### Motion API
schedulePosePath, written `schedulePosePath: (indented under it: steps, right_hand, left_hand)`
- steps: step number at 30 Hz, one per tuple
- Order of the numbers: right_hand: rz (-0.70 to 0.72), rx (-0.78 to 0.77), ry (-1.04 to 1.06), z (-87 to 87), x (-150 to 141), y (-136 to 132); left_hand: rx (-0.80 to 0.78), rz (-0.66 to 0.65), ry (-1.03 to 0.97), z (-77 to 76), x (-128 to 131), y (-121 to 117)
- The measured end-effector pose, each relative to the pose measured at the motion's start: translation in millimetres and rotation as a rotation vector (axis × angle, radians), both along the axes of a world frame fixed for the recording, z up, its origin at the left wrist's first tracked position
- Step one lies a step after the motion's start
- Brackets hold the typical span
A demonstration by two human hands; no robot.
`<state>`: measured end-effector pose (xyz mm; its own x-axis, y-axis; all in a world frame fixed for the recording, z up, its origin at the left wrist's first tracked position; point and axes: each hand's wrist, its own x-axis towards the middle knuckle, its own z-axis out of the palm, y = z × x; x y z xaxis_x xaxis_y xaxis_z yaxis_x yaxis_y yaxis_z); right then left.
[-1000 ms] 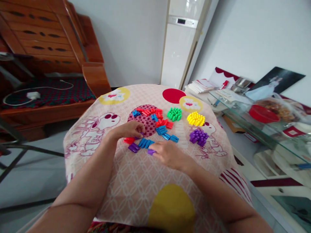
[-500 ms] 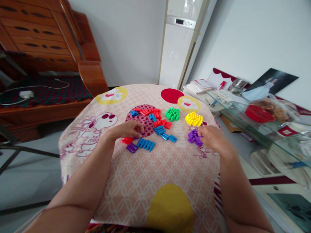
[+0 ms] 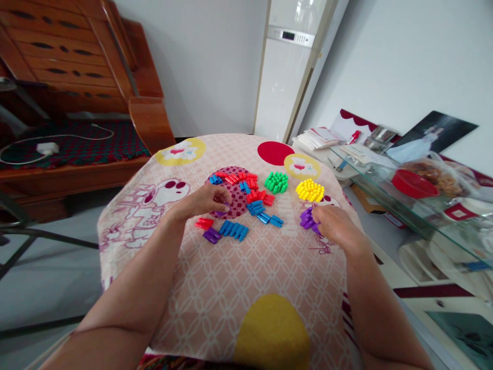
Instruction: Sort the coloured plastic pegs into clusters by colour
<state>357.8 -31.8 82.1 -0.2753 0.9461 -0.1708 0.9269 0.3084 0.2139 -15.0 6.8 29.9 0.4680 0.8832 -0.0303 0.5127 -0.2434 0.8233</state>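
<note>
My left hand (image 3: 213,200) is pinched around a small purple plastic peg (image 3: 222,211), just above the tablecloth at the left group of pieces. Close below it lie red pegs (image 3: 204,223), a purple pair (image 3: 211,235) and a row of blue pegs (image 3: 233,229). More red pegs (image 3: 260,197) and blue pegs (image 3: 254,207) form a winding line behind. My right hand (image 3: 332,222) reaches into a cluster of purple pegs (image 3: 307,218) at the right. Its fingers are closed there, and their tips are partly hidden, so what they grip is unclear.
Green pegs (image 3: 276,181) and yellow pegs (image 3: 310,190) stand in clusters towards the back right of the cloth-covered table (image 3: 215,288). A glass shelf (image 3: 404,205) with a red bowl (image 3: 415,183) stands to the right. At left is a wooden bench (image 3: 73,77).
My left hand has drawn slightly up and back from the red and purple pegs, still pinching a purple peg. My right hand stays at the purple cluster. The view has shifted slightly.
</note>
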Motion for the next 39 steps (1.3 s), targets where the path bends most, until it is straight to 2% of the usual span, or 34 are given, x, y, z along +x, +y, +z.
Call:
schedulePosePath:
  steps: [3,8,12,15,19,21,24,29,33,36,39]
  right_hand:
    - [-0.007,-0.012,0.009,0.3,0,0]
    - [0.000,-0.018,-0.022,-2.2,-3,0]
    - [0.000,0.072,0.051,1.3,-9,-3]
    - [0.093,0.122,0.370,2.5,-28,-11]
    - [0.258,-0.003,0.974,-9.8,-64,-24]
    - [0.267,-0.051,1.129,-18.9,-77,-27]
    - [0.235,-0.044,1.206,-27.9,-85,-29]
    - [0.209,-0.067,1.229,-26.8,-85,-26]
    - [0.171,-0.028,1.132,-9.9,-60,-19]
    - [0.007,0.171,0.927,10.9,-19,-11]
    - [-0.178,0.325,0.541,24.6,19,-2]
  left_hand:
    - [0.023,0.036,-0.067,0.2,1,0]
    - [0.041,0.023,-0.184,4.5,8,-3]
    - [0.006,0.011,-0.324,10.4,25,-9]
    - [-0.034,-0.022,-0.401,12.1,43,-15]
    - [-0.065,-0.073,-0.444,10.0,68,-25]
    - [-0.067,-0.102,-0.470,7.7,78,-30]
    - [-0.071,-0.109,-0.508,3.8,88,-33]
    - [-0.097,-0.160,-0.542,-1.1,94,-34]
    - [-0.054,-0.159,-0.526,-3.5,91,-30]
    - [-0.010,-0.116,-0.530,-2.4,84,-26]
    - [0.019,-0.083,-0.520,1.1,79,-24]
